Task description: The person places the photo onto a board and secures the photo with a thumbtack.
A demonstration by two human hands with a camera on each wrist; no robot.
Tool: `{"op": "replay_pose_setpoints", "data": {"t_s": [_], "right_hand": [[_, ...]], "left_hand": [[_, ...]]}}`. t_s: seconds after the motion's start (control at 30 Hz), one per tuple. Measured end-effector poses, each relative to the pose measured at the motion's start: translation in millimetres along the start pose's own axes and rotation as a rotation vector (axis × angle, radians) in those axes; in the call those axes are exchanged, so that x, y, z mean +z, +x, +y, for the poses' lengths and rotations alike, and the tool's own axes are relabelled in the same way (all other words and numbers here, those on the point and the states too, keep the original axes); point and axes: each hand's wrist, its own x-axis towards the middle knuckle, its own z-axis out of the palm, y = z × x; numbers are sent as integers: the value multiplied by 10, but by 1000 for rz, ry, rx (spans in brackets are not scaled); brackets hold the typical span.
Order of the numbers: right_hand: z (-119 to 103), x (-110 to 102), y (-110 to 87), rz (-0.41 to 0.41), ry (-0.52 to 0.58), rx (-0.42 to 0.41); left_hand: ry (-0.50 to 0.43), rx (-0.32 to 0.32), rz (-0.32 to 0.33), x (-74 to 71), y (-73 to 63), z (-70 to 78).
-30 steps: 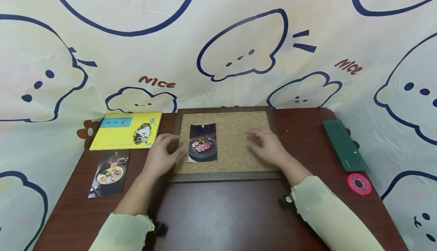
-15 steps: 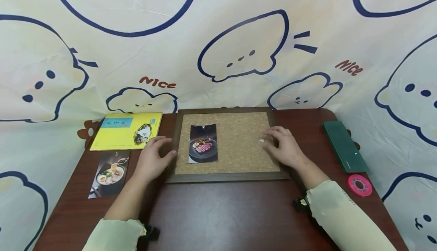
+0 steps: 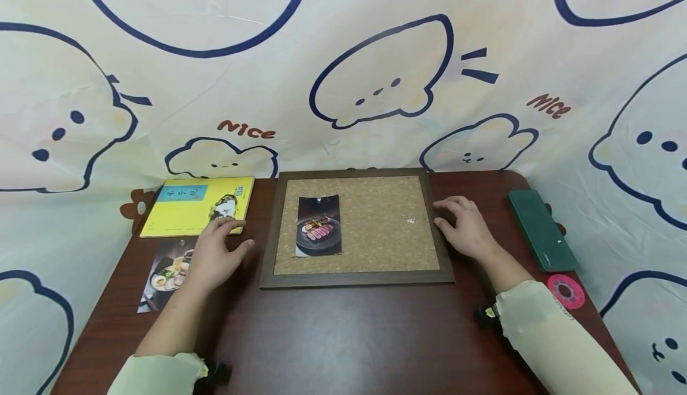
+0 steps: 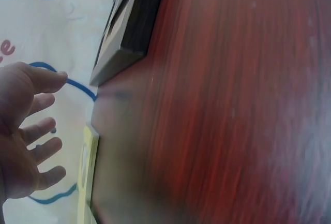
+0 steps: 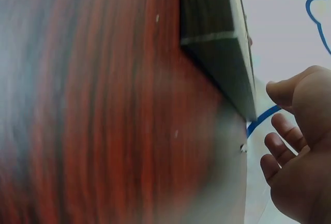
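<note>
A framed corkboard [image 3: 376,204] lies on the table, with a photo of sliced meat on a dark plate [image 3: 319,227] on its left half. A small shiny piece at the photo's top edge looks like a pin. My left hand [image 3: 212,261] hovers over a photo of a noodle bowl [image 3: 166,275], partly covering it, its fingertips by the yellow book [image 3: 198,210]. It holds nothing, fingers loosely spread. By the board's right edge is my right hand [image 3: 464,228], fingers relaxed and holding nothing; whether it touches the frame I cannot tell. Small clear bits [image 3: 410,220] lie on the cork.
On the right side of the table lies a dark green case [image 3: 542,230], with a pink ring-shaped item [image 3: 565,291] just in front of it. Behind the table hangs a patterned cloth [image 3: 370,144]. A tiny shiny object [image 5: 243,148] sits beyond the board's corner in the right wrist view.
My right hand has moved right, off the corkboard, uncovering the small clear bits on it. My left hand has moved left from the board's edge to over the noodle bowl photo.
</note>
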Motion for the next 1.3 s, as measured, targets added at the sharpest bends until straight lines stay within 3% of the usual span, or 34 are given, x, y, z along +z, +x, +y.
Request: {"op": "replay_pose_setpoints", "data": {"t_s": [0.33, 0.8, 1.03, 1.3], "right_hand": [[216, -51, 71, 32, -26, 38], [360, -58, 170, 17, -114, 77], [400, -47, 181, -16, -120, 93], [383, -60, 186, -11, -118, 95]], "left_hand": [[39, -48, 22, -123, -85, -223], [76, -145, -68, -228, -179, -485], [95, -193, -48, -278, -244, -608], [104, -314, -85, -365, -273, -719]]}}
